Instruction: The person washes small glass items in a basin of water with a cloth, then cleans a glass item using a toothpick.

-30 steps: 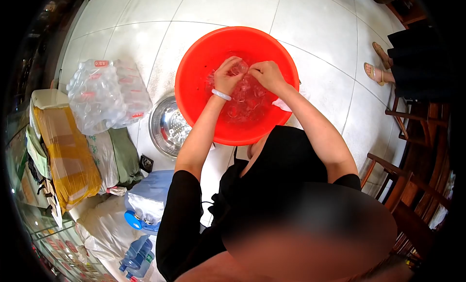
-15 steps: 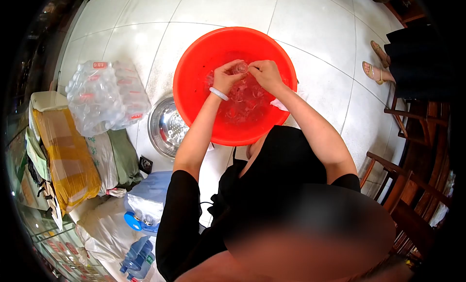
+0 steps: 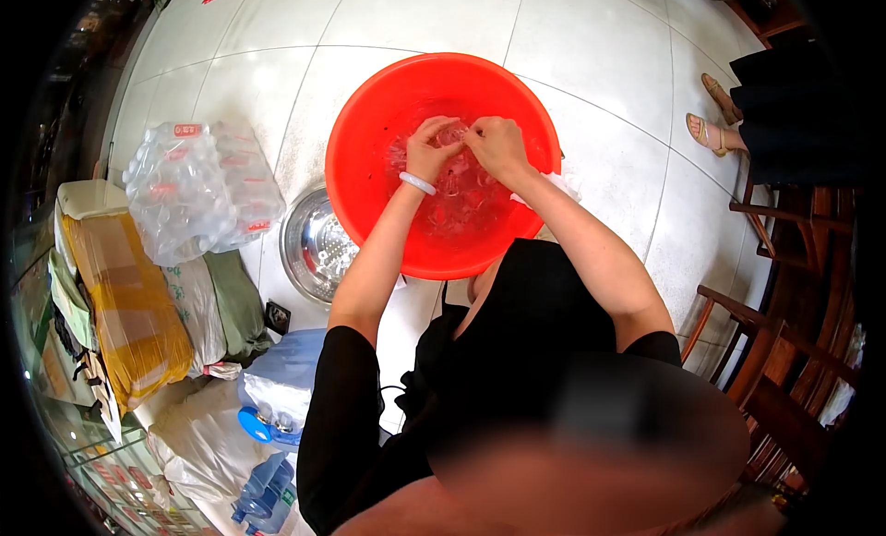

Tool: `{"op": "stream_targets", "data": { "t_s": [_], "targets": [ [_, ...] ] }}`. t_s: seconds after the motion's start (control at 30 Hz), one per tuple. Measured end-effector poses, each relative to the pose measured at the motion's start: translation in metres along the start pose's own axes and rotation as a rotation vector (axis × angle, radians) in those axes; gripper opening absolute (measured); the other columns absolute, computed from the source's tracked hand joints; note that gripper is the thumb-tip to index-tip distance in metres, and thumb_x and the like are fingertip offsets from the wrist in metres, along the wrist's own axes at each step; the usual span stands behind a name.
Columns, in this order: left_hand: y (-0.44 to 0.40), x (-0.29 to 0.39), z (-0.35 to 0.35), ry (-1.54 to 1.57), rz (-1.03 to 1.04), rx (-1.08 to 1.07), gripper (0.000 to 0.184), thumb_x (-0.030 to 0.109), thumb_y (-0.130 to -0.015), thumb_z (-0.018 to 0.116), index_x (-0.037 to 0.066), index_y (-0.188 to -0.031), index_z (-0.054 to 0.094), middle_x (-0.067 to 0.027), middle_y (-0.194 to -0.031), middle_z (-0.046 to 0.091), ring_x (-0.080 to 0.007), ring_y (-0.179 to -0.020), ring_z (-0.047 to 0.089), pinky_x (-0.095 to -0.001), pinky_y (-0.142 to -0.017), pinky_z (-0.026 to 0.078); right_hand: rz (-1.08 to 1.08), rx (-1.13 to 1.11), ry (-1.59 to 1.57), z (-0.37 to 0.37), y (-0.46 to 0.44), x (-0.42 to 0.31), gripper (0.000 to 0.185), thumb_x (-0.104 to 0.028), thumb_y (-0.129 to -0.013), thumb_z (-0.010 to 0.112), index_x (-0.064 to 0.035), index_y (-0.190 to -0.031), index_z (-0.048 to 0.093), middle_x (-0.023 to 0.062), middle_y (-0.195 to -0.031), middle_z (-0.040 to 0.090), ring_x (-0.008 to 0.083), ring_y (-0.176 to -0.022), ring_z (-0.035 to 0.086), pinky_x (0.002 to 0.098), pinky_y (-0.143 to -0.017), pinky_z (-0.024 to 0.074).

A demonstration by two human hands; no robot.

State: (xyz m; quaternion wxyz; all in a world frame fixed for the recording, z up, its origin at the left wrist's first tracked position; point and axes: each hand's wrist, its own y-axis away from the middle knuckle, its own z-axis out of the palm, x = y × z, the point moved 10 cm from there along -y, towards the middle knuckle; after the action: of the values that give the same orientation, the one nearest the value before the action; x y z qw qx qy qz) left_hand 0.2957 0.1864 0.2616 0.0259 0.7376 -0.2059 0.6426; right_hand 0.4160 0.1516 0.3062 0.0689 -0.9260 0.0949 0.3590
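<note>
A large red basin [image 3: 365, 213] stands on the floor in front of me, with several clear glass-like pieces [image 3: 457, 199] lying in it, in what looks like water. My left hand [image 3: 430, 156], a pale bangle [image 3: 418, 182] at its wrist, curls around a small clear cup [image 3: 448, 135] above the basin's middle. My right hand [image 3: 499, 150] is closed at the cup's right side, its fingertips pinched by the rim. Whether those fingertips hold anything else is hidden. A white cloth or tissue [image 3: 563, 186] shows at the basin's right rim, partly behind my right forearm.
Left of the basin is a shiny metal bowl [image 3: 295, 245]. Beyond it are wrapped plastic bottles [image 3: 189, 194], a taped carton [image 3: 129, 296] and a large blue water jug [image 3: 281, 374]. At the right are wooden chairs [image 3: 784, 337] and another person's sandalled foot [image 3: 709, 134].
My right hand has shifted slightly left and turned more over the cup, hiding more of it. My left hand stays around the cup. The whole view has shifted slightly.
</note>
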Motion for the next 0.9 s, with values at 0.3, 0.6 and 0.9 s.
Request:
{"op": "stream_targets", "data": {
  "t_s": [0.3, 0.6, 0.9],
  "targets": [
    [-0.002, 0.005, -0.005, -0.093, 0.036, 0.037, 0.034, -0.003, -0.06, 0.065, 0.002, -0.093, 0.061, -0.0085, -0.098, 0.057, -0.0175, -0.092, 0.054, -0.027, -0.081, 0.044, -0.161, -0.024, 0.089, 0.003, -0.001, -0.01, 0.019, -0.018, -0.071, 0.052, -0.0028, -0.067, 0.062, 0.0183, -0.066, 0.059, 0.0331, -0.063, 0.058, 0.0433, -0.062, 0.0467],
    [0.0, -0.007, 0.002, 0.125, -0.046, 0.002, 0.034, -0.004, -0.061, 0.065, 0.0, -0.094, 0.06, -0.0089, -0.101, 0.057, -0.0169, -0.095, 0.053, -0.0266, -0.084, 0.043, -0.116, -0.028, 0.062, -0.001, -0.001, -0.004, 0.02, -0.019, -0.071, 0.053, -0.002, -0.066, 0.061, 0.0189, -0.064, 0.058, 0.0336, -0.062, 0.058, 0.043, -0.061, 0.0472],
    [0.001, -0.012, 0.001, 0.195, -0.063, 0.052, 0.031, -0.003, -0.063, 0.067, -0.001, -0.092, 0.059, -0.008, -0.097, 0.058, -0.0155, -0.09, 0.055, -0.0267, -0.081, 0.044, -0.1, 0.083, 0.121, -0.005, 0.003, -0.01, 0.021, -0.021, -0.071, 0.054, -0.0019, -0.064, 0.06, 0.0187, -0.059, 0.057, 0.0343, -0.058, 0.058, 0.0445, -0.057, 0.0466]
  ]
}}
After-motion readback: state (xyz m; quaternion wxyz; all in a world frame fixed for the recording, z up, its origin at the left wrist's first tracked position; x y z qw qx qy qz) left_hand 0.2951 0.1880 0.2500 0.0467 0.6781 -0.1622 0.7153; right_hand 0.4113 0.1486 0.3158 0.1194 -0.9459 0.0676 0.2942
